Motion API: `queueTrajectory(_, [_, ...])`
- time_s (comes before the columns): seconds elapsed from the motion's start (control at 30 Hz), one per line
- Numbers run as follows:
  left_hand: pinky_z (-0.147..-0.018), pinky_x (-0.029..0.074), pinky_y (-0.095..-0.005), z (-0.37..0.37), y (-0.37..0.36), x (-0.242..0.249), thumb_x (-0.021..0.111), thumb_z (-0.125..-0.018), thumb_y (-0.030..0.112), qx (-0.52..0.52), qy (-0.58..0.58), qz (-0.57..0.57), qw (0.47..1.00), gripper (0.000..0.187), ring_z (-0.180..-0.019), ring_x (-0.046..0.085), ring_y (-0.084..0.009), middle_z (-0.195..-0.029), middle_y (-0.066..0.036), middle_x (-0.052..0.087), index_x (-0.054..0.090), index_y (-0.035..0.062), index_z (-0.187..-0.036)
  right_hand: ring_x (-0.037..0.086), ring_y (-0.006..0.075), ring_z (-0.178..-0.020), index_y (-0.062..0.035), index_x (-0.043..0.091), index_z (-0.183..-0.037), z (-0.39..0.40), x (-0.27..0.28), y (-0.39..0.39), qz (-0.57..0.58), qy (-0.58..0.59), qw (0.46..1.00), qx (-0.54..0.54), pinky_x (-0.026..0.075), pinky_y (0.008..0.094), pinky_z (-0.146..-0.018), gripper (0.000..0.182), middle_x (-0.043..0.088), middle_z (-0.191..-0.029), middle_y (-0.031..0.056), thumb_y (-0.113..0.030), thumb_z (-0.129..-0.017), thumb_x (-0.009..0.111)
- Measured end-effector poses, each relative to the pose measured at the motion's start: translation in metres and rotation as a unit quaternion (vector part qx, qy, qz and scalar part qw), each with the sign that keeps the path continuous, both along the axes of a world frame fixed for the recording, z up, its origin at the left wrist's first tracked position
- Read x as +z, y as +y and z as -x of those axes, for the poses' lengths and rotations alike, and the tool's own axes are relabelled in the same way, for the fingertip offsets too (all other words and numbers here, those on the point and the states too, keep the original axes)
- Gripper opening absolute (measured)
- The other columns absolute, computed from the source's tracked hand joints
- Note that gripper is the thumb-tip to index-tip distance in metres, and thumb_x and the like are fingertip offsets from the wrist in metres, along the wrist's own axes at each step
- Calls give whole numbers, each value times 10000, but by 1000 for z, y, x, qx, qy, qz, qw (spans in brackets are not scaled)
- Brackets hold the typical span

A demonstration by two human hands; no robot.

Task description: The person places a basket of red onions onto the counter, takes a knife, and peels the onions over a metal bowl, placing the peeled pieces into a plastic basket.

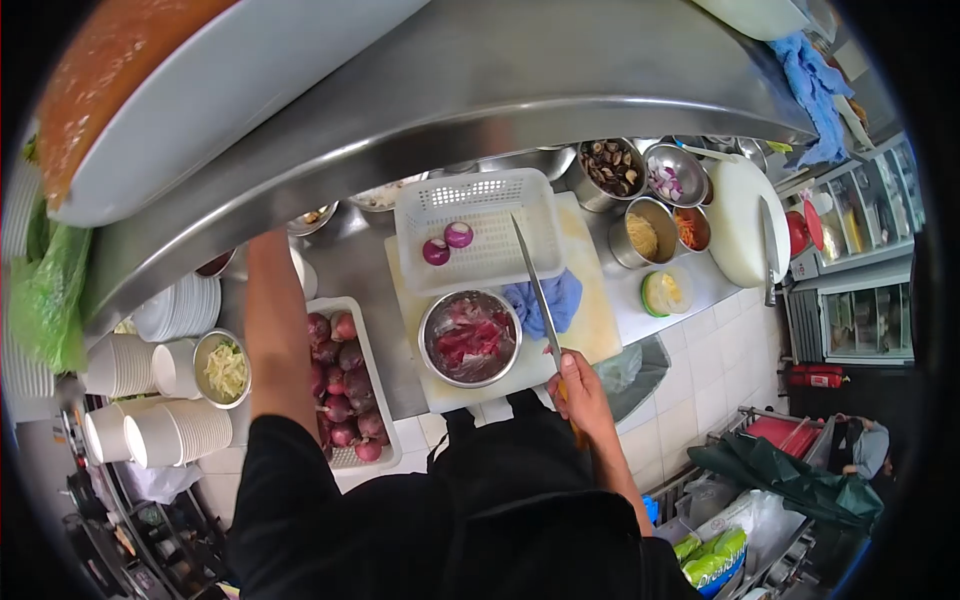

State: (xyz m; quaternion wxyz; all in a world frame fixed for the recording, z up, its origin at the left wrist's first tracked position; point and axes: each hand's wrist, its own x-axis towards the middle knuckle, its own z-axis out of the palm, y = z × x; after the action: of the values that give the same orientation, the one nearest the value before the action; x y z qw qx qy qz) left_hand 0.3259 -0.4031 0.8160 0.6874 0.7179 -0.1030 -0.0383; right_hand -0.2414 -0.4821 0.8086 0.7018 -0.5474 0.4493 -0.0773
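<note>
My right hand [582, 392] is closed round the yellow handle of a long knife [537, 283]. The blade points up and away over a cutting board [592, 345], past a crumpled blue cloth [560, 300]. A steel bowl [470, 340] with red-purple onion peelings stands on the board. Behind it, a white perforated basket [410, 225] holds two peeled red onions [447, 243]. My left forearm [275, 330] reaches forward under the steel shelf, whose edge hides the hand. Beside that arm is a white crate [372, 385] of unpeeled red onions [340, 400].
A steel shelf [560, 75] overhangs the counter. At right stand pots of mushrooms [612, 165] and yellow shreds [642, 238], a bowl of chopped onion [665, 182] and a lidded tub [663, 292]. Stacked white bowls [180, 432] and a bowl of pale shreds [226, 370] are at left.
</note>
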Motion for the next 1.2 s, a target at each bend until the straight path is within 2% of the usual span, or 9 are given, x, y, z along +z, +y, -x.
queueTrajectory(0.1, [-584,545,-388,105,11,38,553,-824,229,-154,353,294,875,252,-708,603,-305,-773,-143,563,563,-21,-793,391,56,-435,-74,500,-1251,-18,-8,-5,24,-19,999,45,313,208,-390,440,507,-671,32,-424,-1017,376])
queueTrajectory(0.13, [-837,532,-496,87,40,-10,517,-838,231,-347,358,332,801,319,-983,567,-436,-998,-229,575,550,-69,-940,391,56,-435,-74,500,-1251,-26,-7,-6,20,-20,998,51,313,208,-390,440,507,-671,32,-424,-1017,376])
queueTrajectory(0.17, [-959,473,-531,114,51,-25,535,-831,186,-427,363,386,733,366,-1104,534,-439,-1121,-264,570,544,-75,-1087,424,60,-485,-65,524,-1235,-35,-5,-6,28,-37,996,70,340,216,-441,415,523,-677,15,-395,-1008,413])
queueTrajectory(0.2, [-980,460,-535,154,57,-21,561,-830,136,-386,305,315,812,442,-1148,524,-428,-1221,-285,538,503,-62,-1222,458,65,-534,-56,548,-1218,-44,-4,-6,38,-54,994,88,368,224,-492,391,538,-683,-2,-365,-999,449])
queueTrajectory(0.23, [-970,478,-508,200,57,-4,644,-824,133,-334,318,305,833,448,-1060,585,-319,-1144,-174,573,506,-7,-1227,458,65,-534,-56,548,-1218,-53,-1,-5,36,-54,994,93,368,224,-492,391,538,-683,-2,-365,-999,449])
queueTrajectory(0.4, [-994,462,-470,290,68,-15,620,-913,217,-263,257,293,883,460,-1149,560,-346,-1260,-169,559,476,36,-1311,558,118,-628,-35,541,-1212,-77,12,11,117,-115,961,221,453,278,-591,412,596,-710,55,-376,-995,465])
queueTrajectory(0.57, [-966,477,-429,319,80,-22,628,-911,150,-200,199,265,922,409,-1100,588,-277,-1222,-117,583,493,44,-1282,626,443,-893,-26,495,-1219,-71,7,21,212,-95,934,271,484,451,-747,494,652,-882,252,-456,-989,416])
queueTrajectory(0.73, [-906,504,-328,339,76,-26,707,-828,18,-114,73,219,966,393,-981,612,-189,-1103,-100,614,533,-9,-1179,621,457,-864,-10,470,-1228,-56,18,21,268,-55,913,302,476,491,-744,508,650,-876,257,-454,-993,397])
queueTrajectory(1.2, [-904,514,-329,379,53,-32,672,-819,-79,-169,57,140,974,467,-1045,595,-203,-1159,-142,583,452,-19,-1227,611,492,-736,48,447,-1207,-42,-2,25,314,-38,910,269,471,556,-642,491,616,-752,313,-392,-991,421])
